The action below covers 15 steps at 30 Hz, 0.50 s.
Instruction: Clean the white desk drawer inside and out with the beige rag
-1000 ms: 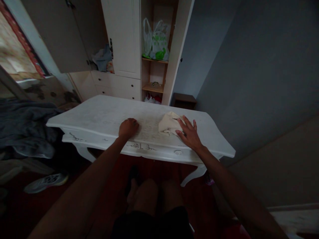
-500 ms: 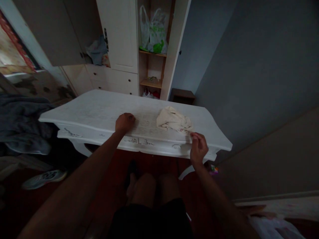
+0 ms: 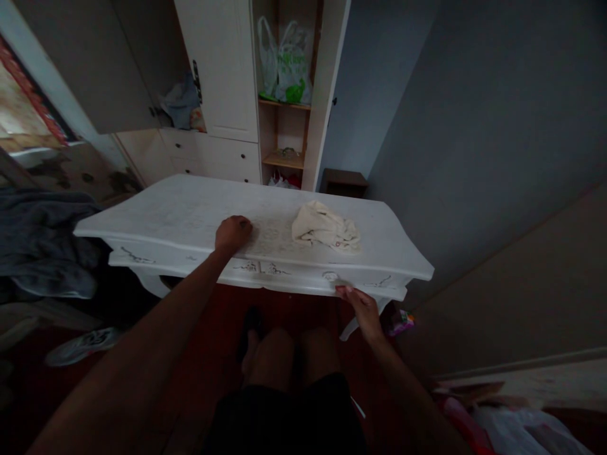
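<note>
Left hand (image 3: 232,232): one, curled into a loose fist, nothing visible inside it. I have it on the table near the front edge, arm reaching forward; I judge it serves as a prop, steadying the lean.

Right hand (image 3: 363,308): one, low at the table's front, fingers drawn in near the thumb. Whether they meet, grip anything or touch the wood I cannot tell from here. Its place below the top puts it apart from the cloth.

Ornament (image 3: 331,276): one, raised, on the table's front, just beside my right fingertips.

Cloth (image 3: 325,224): one, cream, crumpled, lying on the table right of the middle. Neither hand has it; the top bears it, and slack fabric likely explains the loose heap.

Smudges (image 3: 270,234): greyish, on the top, between left hand and cloth.

Table (image 3: 190,202): one, white, curved legs, set broadside before me, which probably explains why both arms reach it easily.

Packet (image 3: 403,321): one, bright, on the right, low by the wall.

Clothes (image 3: 42,215): dark pile, left of the table.

Shoe (image 3: 85,346): one, on the floor below the clothes.

Wardrobe (image 3: 222,82): one, behind the table, partly open.

Bags (image 3: 294,69): plastic, upright on a wardrobe shelf, presumably propped by their contents.
</note>
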{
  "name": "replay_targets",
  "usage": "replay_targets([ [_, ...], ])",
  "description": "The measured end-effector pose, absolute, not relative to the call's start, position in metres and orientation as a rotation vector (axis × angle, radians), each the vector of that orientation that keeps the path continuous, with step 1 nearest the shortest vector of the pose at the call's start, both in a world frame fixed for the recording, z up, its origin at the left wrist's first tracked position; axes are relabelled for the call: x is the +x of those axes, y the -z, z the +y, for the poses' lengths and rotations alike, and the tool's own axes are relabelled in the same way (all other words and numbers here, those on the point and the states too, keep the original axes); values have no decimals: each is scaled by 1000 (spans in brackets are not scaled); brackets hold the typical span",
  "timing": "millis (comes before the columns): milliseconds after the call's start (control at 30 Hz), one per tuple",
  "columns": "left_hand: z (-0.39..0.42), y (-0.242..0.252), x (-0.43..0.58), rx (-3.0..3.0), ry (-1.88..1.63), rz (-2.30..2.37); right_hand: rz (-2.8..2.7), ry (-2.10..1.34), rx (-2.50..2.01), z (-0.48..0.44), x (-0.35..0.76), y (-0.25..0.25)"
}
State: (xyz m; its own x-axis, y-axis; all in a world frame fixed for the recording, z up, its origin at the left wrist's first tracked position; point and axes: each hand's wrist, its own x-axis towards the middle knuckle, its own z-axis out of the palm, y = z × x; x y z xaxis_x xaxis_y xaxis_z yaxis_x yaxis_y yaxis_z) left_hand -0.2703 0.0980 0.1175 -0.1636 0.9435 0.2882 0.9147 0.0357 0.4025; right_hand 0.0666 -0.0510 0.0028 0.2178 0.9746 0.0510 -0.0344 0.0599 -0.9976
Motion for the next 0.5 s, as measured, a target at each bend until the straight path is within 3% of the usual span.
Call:
replay_targets([
  [267,97,-118,-269,2023,-762,2238,-559,-1909,-1110,-22,59,-27],
  [500,98,-116,-271,2046,-769,2234,-374,-1962,-1167,4,40,-26],
])
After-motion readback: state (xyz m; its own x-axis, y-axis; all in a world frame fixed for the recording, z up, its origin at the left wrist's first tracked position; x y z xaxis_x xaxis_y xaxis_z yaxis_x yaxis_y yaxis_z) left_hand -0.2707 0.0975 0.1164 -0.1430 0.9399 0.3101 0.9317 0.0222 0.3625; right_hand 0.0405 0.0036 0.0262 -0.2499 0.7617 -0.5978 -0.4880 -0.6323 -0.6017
